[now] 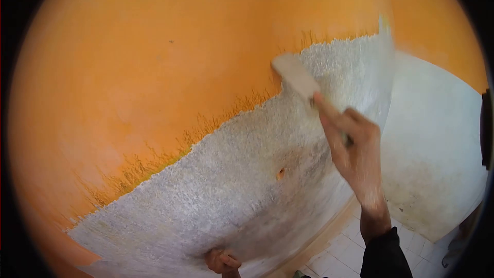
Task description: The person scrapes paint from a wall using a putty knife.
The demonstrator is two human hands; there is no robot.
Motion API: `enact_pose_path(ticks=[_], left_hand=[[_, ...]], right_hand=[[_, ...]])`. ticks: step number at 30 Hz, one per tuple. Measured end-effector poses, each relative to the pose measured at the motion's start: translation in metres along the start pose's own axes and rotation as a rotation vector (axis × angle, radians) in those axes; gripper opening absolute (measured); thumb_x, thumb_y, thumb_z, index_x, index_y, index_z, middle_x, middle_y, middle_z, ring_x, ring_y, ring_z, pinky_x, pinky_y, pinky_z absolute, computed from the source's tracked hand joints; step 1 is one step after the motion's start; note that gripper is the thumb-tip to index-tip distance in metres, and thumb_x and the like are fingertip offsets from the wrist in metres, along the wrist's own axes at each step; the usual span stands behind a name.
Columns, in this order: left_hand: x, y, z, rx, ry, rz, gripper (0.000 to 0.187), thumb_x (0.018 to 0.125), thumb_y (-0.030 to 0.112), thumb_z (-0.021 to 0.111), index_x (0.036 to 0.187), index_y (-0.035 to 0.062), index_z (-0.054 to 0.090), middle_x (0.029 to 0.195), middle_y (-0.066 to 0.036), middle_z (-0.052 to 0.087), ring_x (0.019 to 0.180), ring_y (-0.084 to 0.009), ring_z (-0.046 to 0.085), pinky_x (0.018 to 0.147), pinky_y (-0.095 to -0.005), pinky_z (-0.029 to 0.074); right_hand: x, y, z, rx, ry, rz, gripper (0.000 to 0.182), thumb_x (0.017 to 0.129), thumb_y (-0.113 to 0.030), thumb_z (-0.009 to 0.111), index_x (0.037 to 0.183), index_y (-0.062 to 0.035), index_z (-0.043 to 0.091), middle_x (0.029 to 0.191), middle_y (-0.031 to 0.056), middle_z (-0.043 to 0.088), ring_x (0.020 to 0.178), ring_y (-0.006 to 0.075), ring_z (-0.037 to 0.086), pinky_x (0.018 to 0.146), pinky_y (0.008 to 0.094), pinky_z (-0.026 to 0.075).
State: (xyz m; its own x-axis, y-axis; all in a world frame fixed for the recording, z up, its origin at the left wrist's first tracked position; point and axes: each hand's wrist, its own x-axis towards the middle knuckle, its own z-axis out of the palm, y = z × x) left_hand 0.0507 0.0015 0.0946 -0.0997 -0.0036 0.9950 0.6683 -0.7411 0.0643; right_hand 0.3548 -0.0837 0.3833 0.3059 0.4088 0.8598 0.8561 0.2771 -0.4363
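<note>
My right hand point(355, 146) is closed around the handle of a putty knife point(296, 74), with its index finger stretched along the tool. The broad, pale blade is blurred and lies at the ragged border between the orange paint point(170, 67) and the rough grey wall surface point(206, 195). Low in the view, my left hand point(222, 261) is curled up close to the grey part of the wall. Whatever its fingers may hold is hidden.
A small hole point(281, 174) with an orange spot marks the grey surface. To the right, past the wall corner, an adjoining wall has a whitish lower part point(437, 139) under orange paint. White floor tiles point(334, 257) show below. A dark object point(485, 128) stands at the right edge.
</note>
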Motion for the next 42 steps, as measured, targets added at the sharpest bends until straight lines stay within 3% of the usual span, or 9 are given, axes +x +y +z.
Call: enact_pose_path(ticks=[3, 7, 11, 18, 22, 38, 39, 42], left_hand=[[-0.013, -0.012, 0.006, -0.026, 0.045, 0.067, 0.044, 0.095, 0.020, 0.039, 0.056, 0.0098, 0.056, 0.051, -0.006, 0.051, 0.045, -0.0256, 0.053, 0.046, -0.0380, 0.043], [-0.010, -0.012, 0.007, -0.035, 0.027, 0.082, 0.043, 0.095, 0.020, 0.039, 0.056, 0.0104, 0.056, 0.052, -0.007, 0.052, 0.046, -0.0255, 0.053, 0.047, -0.0383, 0.045], [-0.012, -0.011, 0.006, -0.053, 0.075, 0.069, 0.043, 0.095, 0.019, 0.039, 0.056, 0.0111, 0.056, 0.052, -0.007, 0.052, 0.046, -0.0255, 0.053, 0.049, -0.0384, 0.047], [-0.031, -0.024, -0.003, 0.022, 0.075, 0.119, 0.045, 0.095, 0.021, 0.039, 0.054, 0.0109, 0.055, 0.053, -0.006, 0.052, 0.047, -0.0247, 0.053, 0.049, -0.0374, 0.047], [-0.023, -0.022, 0.001, 0.022, 0.075, 0.122, 0.045, 0.095, 0.023, 0.040, 0.055, 0.0114, 0.057, 0.052, -0.006, 0.052, 0.047, -0.0248, 0.054, 0.049, -0.0360, 0.048], [-0.016, -0.022, 0.001, 0.013, 0.065, 0.108, 0.045, 0.095, 0.023, 0.040, 0.055, 0.0117, 0.058, 0.051, -0.006, 0.051, 0.047, -0.0250, 0.054, 0.049, -0.0353, 0.048], [-0.017, -0.021, 0.002, 0.012, 0.072, 0.108, 0.045, 0.095, 0.023, 0.040, 0.055, 0.0118, 0.058, 0.051, -0.006, 0.051, 0.047, -0.0250, 0.054, 0.049, -0.0353, 0.048], [-0.019, -0.020, 0.001, 0.009, 0.071, 0.097, 0.044, 0.095, 0.023, 0.041, 0.055, 0.0118, 0.058, 0.051, -0.006, 0.051, 0.047, -0.0250, 0.054, 0.049, -0.0352, 0.048]], right_hand=[[-0.031, 0.011, 0.001, -0.019, -0.051, 0.036, 0.038, 0.089, -0.004, 0.067, 0.124, -0.0178, 0.068, 0.060, 0.0027, 0.041, 0.053, 0.0106, 0.038, 0.048, 0.0275, 0.034], [-0.009, -0.011, -0.015, 0.006, -0.035, 0.091, 0.037, 0.089, -0.005, 0.067, 0.123, -0.0177, 0.069, 0.057, 0.0017, 0.041, 0.051, 0.0102, 0.036, 0.047, 0.0287, 0.033], [-0.012, 0.007, -0.001, -0.063, 0.019, -0.043, 0.036, 0.091, -0.007, 0.065, 0.125, -0.0185, 0.068, 0.057, 0.0052, 0.043, 0.050, 0.0120, 0.038, 0.045, 0.0311, 0.033], [-0.004, -0.003, -0.006, -0.030, 0.035, 0.022, 0.033, 0.091, -0.008, 0.066, 0.122, -0.0168, 0.069, 0.058, 0.0055, 0.043, 0.050, 0.0105, 0.038, 0.045, 0.0309, 0.033], [-0.023, -0.005, -0.002, 0.044, -0.009, 0.107, 0.028, 0.093, -0.010, 0.064, 0.121, -0.0118, 0.069, 0.061, -0.0010, 0.043, 0.055, 0.0059, 0.032, 0.048, 0.0258, 0.027], [0.009, -0.017, -0.017, 0.022, 0.048, 0.123, 0.030, 0.091, -0.007, 0.065, 0.121, -0.0099, 0.069, 0.061, 0.0010, 0.046, 0.056, 0.0063, 0.034, 0.049, 0.0260, 0.027], [0.007, -0.008, -0.015, 0.072, 0.004, 0.047, 0.029, 0.092, -0.008, 0.064, 0.120, -0.0087, 0.069, 0.060, 0.0008, 0.046, 0.056, 0.0063, 0.034, 0.049, 0.0260, 0.027], [-0.010, -0.002, -0.007, 0.045, 0.004, 0.085, 0.030, 0.092, -0.007, 0.064, 0.120, -0.0126, 0.070, 0.059, 0.0055, 0.049, 0.052, 0.0090, 0.039, 0.048, 0.0281, 0.032]])
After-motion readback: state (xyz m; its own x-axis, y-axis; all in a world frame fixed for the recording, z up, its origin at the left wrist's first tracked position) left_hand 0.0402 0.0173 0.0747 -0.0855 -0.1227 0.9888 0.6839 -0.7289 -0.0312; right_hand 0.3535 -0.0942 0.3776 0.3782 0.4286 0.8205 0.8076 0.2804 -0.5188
